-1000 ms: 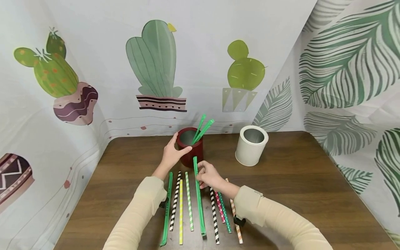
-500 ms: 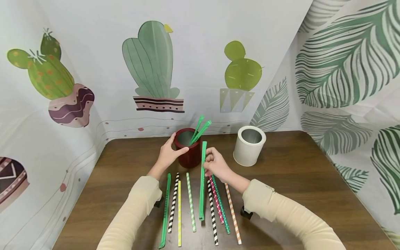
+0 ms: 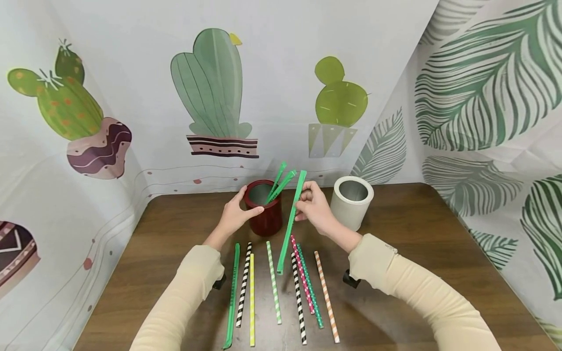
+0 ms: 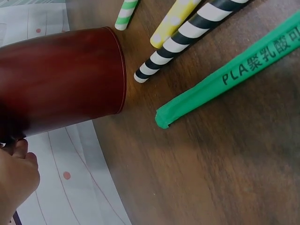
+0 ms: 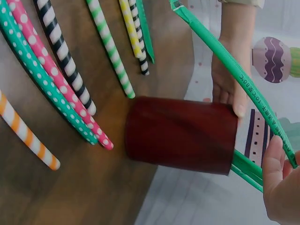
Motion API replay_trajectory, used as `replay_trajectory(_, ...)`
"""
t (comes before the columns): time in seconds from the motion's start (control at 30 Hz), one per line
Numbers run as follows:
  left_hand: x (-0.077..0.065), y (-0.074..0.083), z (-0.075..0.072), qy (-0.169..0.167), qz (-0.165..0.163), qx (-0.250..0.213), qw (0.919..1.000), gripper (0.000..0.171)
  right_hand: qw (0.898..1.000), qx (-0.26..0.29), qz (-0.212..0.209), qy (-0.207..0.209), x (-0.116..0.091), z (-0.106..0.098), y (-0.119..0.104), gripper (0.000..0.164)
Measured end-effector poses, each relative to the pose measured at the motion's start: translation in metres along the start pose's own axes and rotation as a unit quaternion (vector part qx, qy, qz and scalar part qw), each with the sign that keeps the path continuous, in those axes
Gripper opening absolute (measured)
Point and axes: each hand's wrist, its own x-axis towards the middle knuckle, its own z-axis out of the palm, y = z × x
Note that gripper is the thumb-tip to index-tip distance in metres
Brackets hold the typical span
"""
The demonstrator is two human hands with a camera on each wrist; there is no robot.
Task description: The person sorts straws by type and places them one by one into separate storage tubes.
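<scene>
My right hand (image 3: 315, 207) pinches a green paper-wrapped straw (image 3: 291, 226) near its upper end. The straw slants in the air right of the dark red can (image 3: 266, 219), its lower end over the table. Printed lettering runs along its wrapper in the right wrist view. My left hand (image 3: 234, 217) holds the can by its rim, thumb on the near side and fingers round the left. Two green wrapped straws (image 3: 281, 187) lean out of the can to the right. In the left wrist view, part of my left hand (image 4: 18, 176) shows by the can (image 4: 70, 79).
A white can (image 3: 351, 209) stands at the back right. Loose straws lie across the front: green wrapped (image 3: 233, 295), black-striped (image 3: 244, 285), yellow (image 3: 252, 300), green-striped (image 3: 274, 282), another black-striped (image 3: 299, 297), pink dotted (image 3: 303, 275), teal dotted (image 3: 310, 285) and orange-striped (image 3: 327, 297).
My right hand has lifted the green wrapped straw off the table and moved it up and right, tilting its top rightward. The green-striped straw has shifted slightly. My left hand stays on the can.
</scene>
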Motion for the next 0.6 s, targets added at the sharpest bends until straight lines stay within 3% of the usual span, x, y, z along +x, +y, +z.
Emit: replay_trajectory(0.6, 0.0, 0.001, -0.002, -0.011, -0.003, -0.002, 0.9999, 0.094, 0.991, 0.041, -0.093, 0.089, 0.026, -0.014, -0.04, 0.026)
